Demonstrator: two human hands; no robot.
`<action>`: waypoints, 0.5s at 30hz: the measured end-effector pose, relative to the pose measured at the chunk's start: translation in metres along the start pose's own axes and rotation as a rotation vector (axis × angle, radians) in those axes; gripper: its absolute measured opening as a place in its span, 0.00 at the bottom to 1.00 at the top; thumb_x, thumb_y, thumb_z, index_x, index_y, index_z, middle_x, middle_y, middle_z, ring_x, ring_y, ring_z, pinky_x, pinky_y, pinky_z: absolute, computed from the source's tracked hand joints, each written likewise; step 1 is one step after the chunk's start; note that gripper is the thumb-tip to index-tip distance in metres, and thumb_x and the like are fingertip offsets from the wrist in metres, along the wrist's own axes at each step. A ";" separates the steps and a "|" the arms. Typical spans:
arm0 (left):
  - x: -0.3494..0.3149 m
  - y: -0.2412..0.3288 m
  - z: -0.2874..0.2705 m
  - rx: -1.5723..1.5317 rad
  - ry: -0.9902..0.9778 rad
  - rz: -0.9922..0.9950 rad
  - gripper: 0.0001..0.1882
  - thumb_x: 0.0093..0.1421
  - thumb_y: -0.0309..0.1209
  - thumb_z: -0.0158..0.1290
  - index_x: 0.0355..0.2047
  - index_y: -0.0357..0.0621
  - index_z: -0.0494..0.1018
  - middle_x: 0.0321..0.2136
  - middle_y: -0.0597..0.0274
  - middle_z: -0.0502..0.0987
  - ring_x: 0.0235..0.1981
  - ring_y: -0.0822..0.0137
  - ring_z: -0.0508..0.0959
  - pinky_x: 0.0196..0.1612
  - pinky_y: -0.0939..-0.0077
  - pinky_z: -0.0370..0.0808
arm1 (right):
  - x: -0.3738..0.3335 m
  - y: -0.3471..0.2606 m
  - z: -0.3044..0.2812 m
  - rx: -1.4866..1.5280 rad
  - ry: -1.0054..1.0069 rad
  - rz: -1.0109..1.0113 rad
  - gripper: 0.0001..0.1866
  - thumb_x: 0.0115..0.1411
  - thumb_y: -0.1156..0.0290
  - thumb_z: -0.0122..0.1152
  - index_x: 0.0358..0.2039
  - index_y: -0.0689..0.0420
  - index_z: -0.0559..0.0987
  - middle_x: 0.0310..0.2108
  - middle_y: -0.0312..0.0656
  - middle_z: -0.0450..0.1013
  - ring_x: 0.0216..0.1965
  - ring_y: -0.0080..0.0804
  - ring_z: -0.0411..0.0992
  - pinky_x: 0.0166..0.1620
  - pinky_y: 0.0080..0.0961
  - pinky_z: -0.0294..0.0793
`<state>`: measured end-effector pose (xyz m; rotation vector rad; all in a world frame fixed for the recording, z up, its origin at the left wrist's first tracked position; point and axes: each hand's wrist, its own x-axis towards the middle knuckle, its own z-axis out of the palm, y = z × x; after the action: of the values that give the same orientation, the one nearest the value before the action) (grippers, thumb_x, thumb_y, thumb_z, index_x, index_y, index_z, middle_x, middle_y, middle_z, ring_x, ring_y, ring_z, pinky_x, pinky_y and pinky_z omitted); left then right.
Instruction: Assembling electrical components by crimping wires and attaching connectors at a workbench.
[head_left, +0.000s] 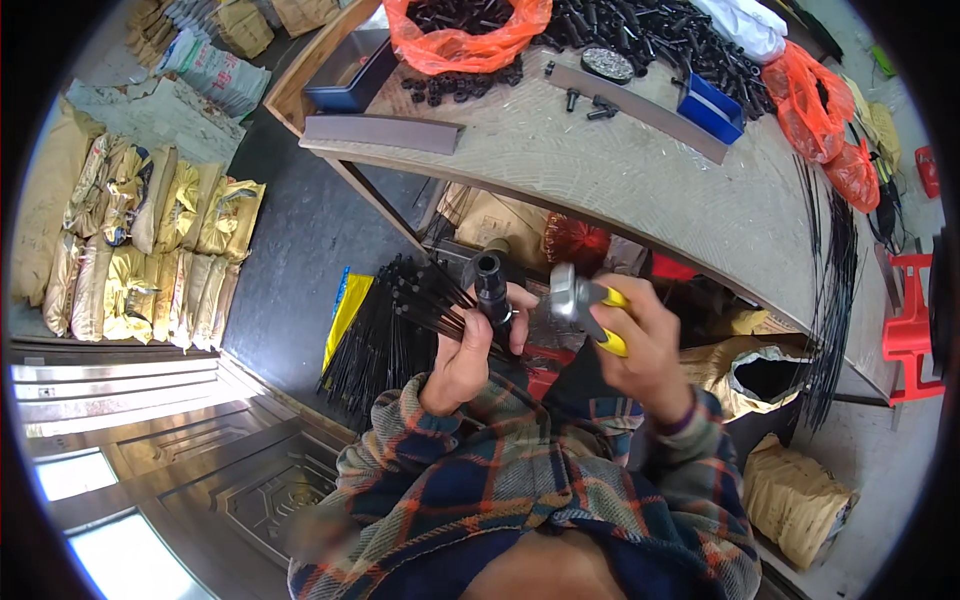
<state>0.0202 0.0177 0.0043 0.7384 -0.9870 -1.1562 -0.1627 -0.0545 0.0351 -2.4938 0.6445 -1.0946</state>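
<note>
My left hand is closed round a black tubular piece, held upright with its open end towards me. Several thin black rods are also in that hand, fanning out to the left between thumb and fingers. My right hand grips a hammer by its black and yellow handle. The metal hammer head, slightly blurred, is just right of the tubular piece and apart from it. Below and left of my left hand lies a large bundle of black rods beside a yellow strip.
Ahead stands a worktable with piles of black parts, an orange bag, blue trays and a grey strip. Rods hang over its right edge. Stacked sacks stand left; an open paper sack and red stool are right.
</note>
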 end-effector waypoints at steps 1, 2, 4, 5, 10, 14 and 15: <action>0.000 0.005 -0.002 0.054 0.001 -0.019 0.26 0.64 0.49 0.33 0.42 0.36 0.66 0.22 0.64 0.66 0.24 0.76 0.65 0.30 0.81 0.63 | -0.002 0.002 -0.014 -0.136 -0.091 -0.028 0.12 0.41 0.84 0.58 0.30 0.63 0.74 0.37 0.47 0.68 0.30 0.37 0.70 0.32 0.26 0.71; 0.001 0.005 -0.003 0.054 0.010 -0.020 0.26 0.64 0.49 0.33 0.42 0.36 0.66 0.22 0.64 0.66 0.24 0.76 0.65 0.30 0.81 0.63 | -0.004 0.003 -0.025 -0.278 -0.181 -0.055 0.13 0.38 0.83 0.59 0.29 0.62 0.74 0.36 0.46 0.68 0.29 0.38 0.70 0.31 0.27 0.71; 0.001 0.003 -0.003 0.005 -0.035 -0.037 0.27 0.63 0.50 0.33 0.42 0.36 0.66 0.22 0.65 0.66 0.24 0.76 0.65 0.30 0.81 0.63 | -0.003 0.004 -0.032 -0.371 -0.210 -0.091 0.13 0.36 0.81 0.59 0.28 0.61 0.75 0.35 0.44 0.68 0.28 0.36 0.69 0.28 0.27 0.69; -0.001 0.001 -0.003 0.077 -0.075 -0.080 0.26 0.64 0.49 0.34 0.44 0.35 0.65 0.22 0.65 0.66 0.25 0.77 0.64 0.30 0.81 0.62 | 0.000 0.002 -0.034 -0.402 -0.267 -0.122 0.13 0.37 0.80 0.59 0.28 0.61 0.75 0.35 0.43 0.67 0.28 0.35 0.68 0.28 0.26 0.68; 0.001 0.000 0.000 0.110 -0.141 -0.133 0.25 0.64 0.45 0.36 0.48 0.35 0.63 0.24 0.66 0.66 0.25 0.78 0.63 0.31 0.82 0.62 | 0.005 0.001 -0.046 -0.549 -0.361 -0.129 0.17 0.44 0.76 0.55 0.38 0.58 0.76 0.39 0.42 0.67 0.36 0.34 0.69 0.37 0.26 0.68; 0.005 0.007 0.010 0.155 -0.060 -0.171 0.32 0.59 0.56 0.38 0.40 0.32 0.65 0.25 0.63 0.69 0.26 0.76 0.68 0.29 0.83 0.66 | 0.012 -0.004 -0.051 -0.645 -0.311 -0.112 0.19 0.48 0.75 0.53 0.43 0.56 0.75 0.44 0.42 0.64 0.45 0.35 0.67 0.50 0.37 0.64; 0.007 0.009 0.010 0.146 -0.069 -0.168 0.32 0.59 0.56 0.38 0.40 0.32 0.65 0.25 0.63 0.69 0.26 0.76 0.68 0.30 0.83 0.67 | 0.013 -0.004 -0.052 -0.674 -0.332 -0.117 0.20 0.49 0.76 0.52 0.45 0.56 0.74 0.47 0.43 0.63 0.48 0.35 0.65 0.54 0.42 0.58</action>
<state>0.0153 0.0137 0.0182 0.9169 -1.0911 -1.2713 -0.1931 -0.0642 0.0782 -3.2154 0.8822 -0.5120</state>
